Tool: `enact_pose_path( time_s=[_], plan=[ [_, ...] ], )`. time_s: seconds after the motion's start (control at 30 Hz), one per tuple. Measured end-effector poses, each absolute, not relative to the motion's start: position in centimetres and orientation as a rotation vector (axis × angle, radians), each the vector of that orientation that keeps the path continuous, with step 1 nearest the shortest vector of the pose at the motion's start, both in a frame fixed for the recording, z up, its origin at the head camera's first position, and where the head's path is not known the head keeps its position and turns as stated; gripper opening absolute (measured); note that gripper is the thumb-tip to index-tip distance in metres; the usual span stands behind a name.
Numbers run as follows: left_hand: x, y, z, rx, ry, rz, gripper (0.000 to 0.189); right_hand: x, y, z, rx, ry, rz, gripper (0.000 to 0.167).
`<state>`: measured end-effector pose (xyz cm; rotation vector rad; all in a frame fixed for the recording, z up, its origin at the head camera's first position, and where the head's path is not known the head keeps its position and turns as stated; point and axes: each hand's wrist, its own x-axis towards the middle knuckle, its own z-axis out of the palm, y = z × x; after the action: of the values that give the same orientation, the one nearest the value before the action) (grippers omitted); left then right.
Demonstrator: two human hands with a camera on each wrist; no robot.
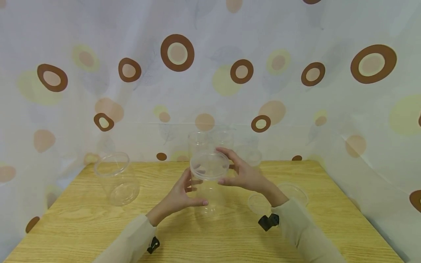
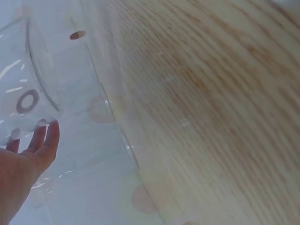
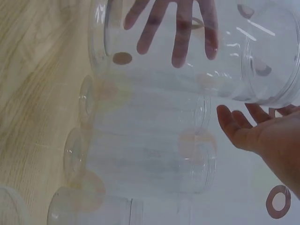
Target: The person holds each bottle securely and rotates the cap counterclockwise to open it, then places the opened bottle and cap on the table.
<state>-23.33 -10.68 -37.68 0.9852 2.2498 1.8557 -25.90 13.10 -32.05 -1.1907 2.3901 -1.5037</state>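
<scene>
A clear plastic jar [image 1: 210,199] stands upright on the wooden table, with a clear lid [image 1: 209,166] over its top. My left hand [image 1: 179,195] holds the jar's side, thumb at the front and fingers spread round the back. Those fingers [image 3: 182,35] show through the clear wall in the right wrist view. At the lid's right edge, my right hand [image 1: 245,173] grips it with thumb in front and fingers behind. The right wrist view shows this hand [image 3: 269,133] at the lid end of the jar [image 3: 225,56]; its fingertips are partly hidden.
An open clear jar [image 1: 121,179] stands at the left. Behind the held jar are more clear jars [image 1: 198,140], and a further clear container [image 1: 252,156] sits at the back right. Clear round lids [image 1: 258,204] lie near my right forearm. A patterned curtain [image 1: 210,73] surrounds the table.
</scene>
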Motion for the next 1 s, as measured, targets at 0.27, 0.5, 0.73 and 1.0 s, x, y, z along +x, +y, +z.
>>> enact_pose_path(
  time_s=[0.27, 0.5, 0.73, 1.0],
  plan=[
    [-23.2, -10.6, -37.7, 0.926, 2.342, 1.859, 0.095, -24.4, 11.9, -32.7, -0.998, 2.571, -1.647, 0.084],
    [-23.1, -10.5, -37.8, 0.91, 2.342, 1.86, 0.096, -24.4, 11.4, -32.9, -0.966, 2.672, -1.644, 0.078],
    [-23.1, -10.7, -37.8, 0.953, 2.311, 1.869, 0.097, -25.5, 12.3, -32.3, -1.095, 2.55, -1.555, 0.075],
    [-23.3, -10.9, -38.2, 1.023, 2.24, 1.847, 0.099, -27.0, 13.9, -31.8, -1.27, 2.327, -1.461, 0.077]
  ],
)
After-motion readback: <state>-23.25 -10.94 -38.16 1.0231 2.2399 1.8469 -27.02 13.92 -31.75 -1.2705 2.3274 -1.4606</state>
